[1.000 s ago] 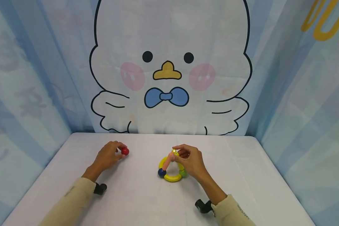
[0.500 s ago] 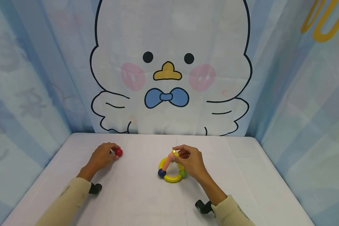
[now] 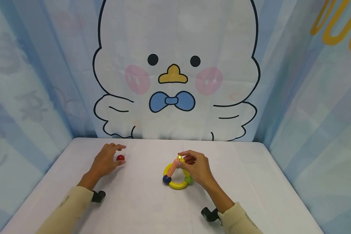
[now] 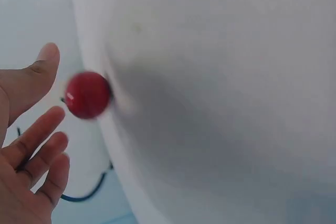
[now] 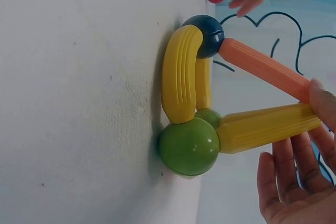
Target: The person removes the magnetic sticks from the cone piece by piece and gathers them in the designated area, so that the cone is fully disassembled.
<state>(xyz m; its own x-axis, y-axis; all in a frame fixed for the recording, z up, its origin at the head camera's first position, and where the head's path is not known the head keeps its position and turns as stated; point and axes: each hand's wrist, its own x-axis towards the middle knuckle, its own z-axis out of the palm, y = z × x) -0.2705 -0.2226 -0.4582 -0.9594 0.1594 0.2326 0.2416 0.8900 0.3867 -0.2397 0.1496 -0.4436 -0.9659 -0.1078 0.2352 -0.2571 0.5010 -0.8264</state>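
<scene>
A red ball (image 3: 120,158) lies on the white table to the left. My left hand (image 3: 103,161) is spread around it, and the left wrist view shows thumb and fingers apart from the ball (image 4: 88,95). Near the middle stands a frame of toy building rods and balls. Its base has curved yellow rods (image 5: 179,74) joined by a dark blue ball (image 5: 210,34) and green balls (image 5: 189,148). An orange rod (image 5: 265,71) and yellow rods (image 5: 270,128) slant up from the balls. My right hand (image 3: 197,167) pinches their upper ends together, partly hiding them.
The white table (image 3: 152,208) ends at a hanging cloth backdrop (image 3: 175,123) printed with a cartoon bird. Cloth walls rise on both sides. A small black device (image 3: 98,196) sits at the left wrist, another black device (image 3: 209,214) at the right.
My left hand moved left with the red ball, then spread its fingers and let it go on the table. My right hand keeps its pinch on the rods.
</scene>
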